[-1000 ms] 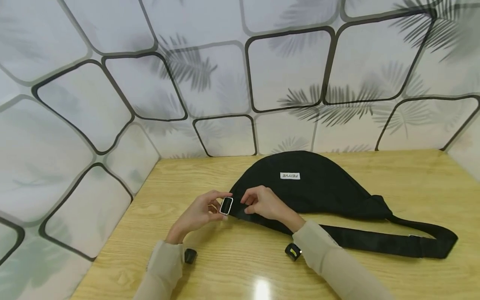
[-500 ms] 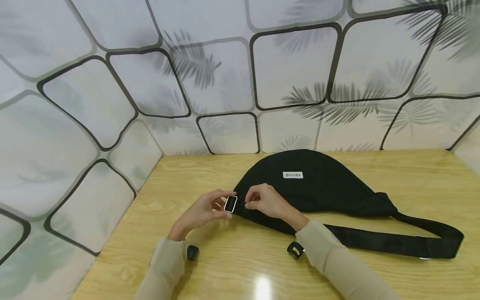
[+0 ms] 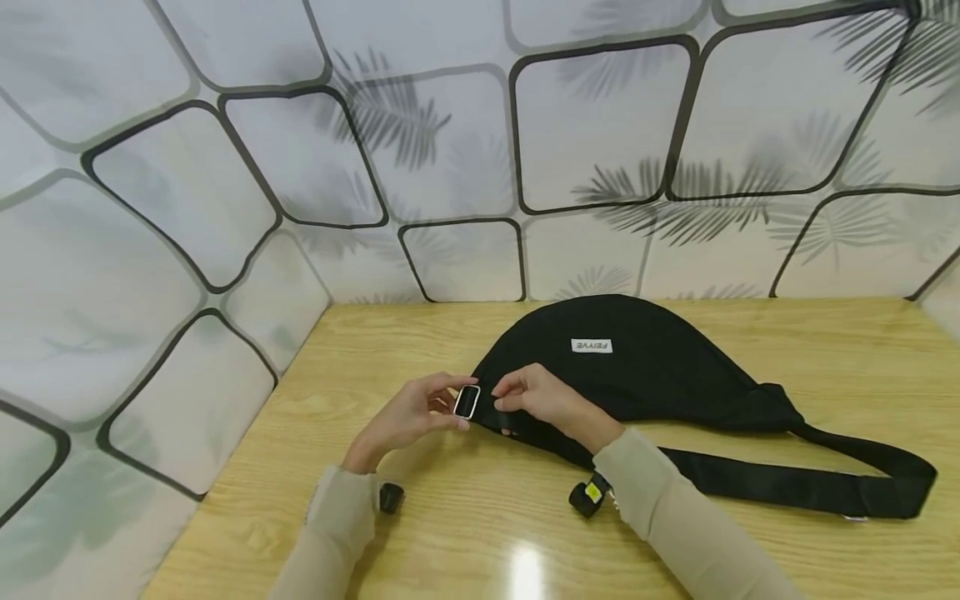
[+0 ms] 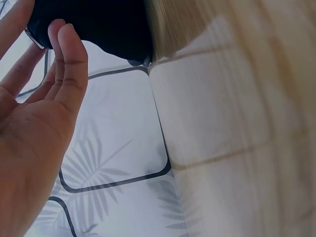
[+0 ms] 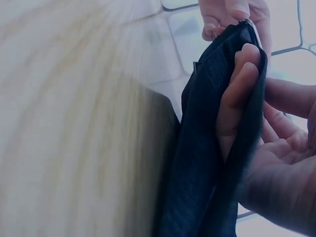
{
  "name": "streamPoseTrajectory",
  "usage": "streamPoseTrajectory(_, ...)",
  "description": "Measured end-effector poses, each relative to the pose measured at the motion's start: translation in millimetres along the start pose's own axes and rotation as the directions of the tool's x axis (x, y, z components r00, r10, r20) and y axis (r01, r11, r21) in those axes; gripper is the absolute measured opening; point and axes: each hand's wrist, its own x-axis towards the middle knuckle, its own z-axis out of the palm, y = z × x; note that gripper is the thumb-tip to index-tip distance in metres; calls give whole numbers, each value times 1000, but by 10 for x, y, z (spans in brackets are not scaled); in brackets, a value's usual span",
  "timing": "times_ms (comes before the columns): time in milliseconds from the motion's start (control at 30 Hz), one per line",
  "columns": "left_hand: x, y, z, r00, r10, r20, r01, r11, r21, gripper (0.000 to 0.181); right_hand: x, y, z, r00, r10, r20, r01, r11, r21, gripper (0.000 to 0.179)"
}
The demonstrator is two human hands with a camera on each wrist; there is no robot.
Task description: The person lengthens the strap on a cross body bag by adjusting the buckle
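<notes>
A black waist bag [image 3: 637,358] with a small white label [image 3: 592,346] lies on the wooden table. At its left end is a rectangular silver ring [image 3: 477,398] with black webbing in it. My left hand [image 3: 408,417] pinches this ring between thumb and index finger. Close to its right, my right hand [image 3: 555,404] holds the black strap [image 5: 247,133]. In the right wrist view, two fingertips [image 5: 245,69] sit between two layers of the strap, while the other fingers stay outside. The left wrist view shows the left palm [image 4: 39,128] beside the dark fabric, the ring mostly hidden.
The rest of the strap [image 3: 795,487] loops across the table to the right, with a fold at its far end. A patterned wall [image 3: 585,150] stands behind and to the left. A small black device [image 3: 391,498] sits at the left wrist, another [image 3: 587,497] at the right.
The head view has shifted slightly, so everything sits a little further right. The right thumb and index finger have parted slightly, and fingertips now show beneath the strap. The left hand keeps its pinch on the ring.
</notes>
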Motion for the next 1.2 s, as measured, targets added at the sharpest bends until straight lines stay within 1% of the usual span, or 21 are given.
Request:
streamPoseTrajectory(133,13,-2,5,1000,23,7,-23,1000,2,52,12,10,29,1000,-4,14,3,996,84,14)
streamPoseTrajectory(200,20,-1,10,1000,29,7,-29,1000,1,51,19,16,43,1000,-15,16,13,994,109,15)
streamPoseTrajectory(367,37,3,24,999,49,8,-49,999,3,52,38,18,85,998,-47,33,39,975,219,16)
streamPoseTrajectory(433,39,10,25,999,51,8,-51,999,4,52,44,14,100,998,-56,42,42,963,265,15)
streamPoseTrajectory(467,40,16,25,999,48,9,-48,999,4,52,44,12,103,997,-61,47,46,961,272,15)
streamPoseTrajectory(567,41,22,28,999,44,10,-44,999,3,51,37,11,90,996,-57,62,39,963,267,16)
streamPoseTrajectory(700,40,18,39,998,51,20,-51,999,19,49,9,20,20,995,-29,100,10,982,191,22)
streamPoseTrajectory(800,34,22,38,998,50,23,-50,998,30,48,-22,35,-48,990,-11,143,-12,987,159,22)
streamPoseTrajectory(933,30,30,19,999,42,24,-43,999,29,49,-78,51,-135,976,-5,217,-33,985,171,18)
streamPoseTrajectory(1033,26,26,7,999,39,29,-39,999,18,49,-117,55,-177,966,-17,257,-31,983,179,17)
streamPoseTrajectory(1200,16,16,7,999,25,27,-25,1000,-12,49,-123,71,-164,962,-43,268,-7,983,183,15)
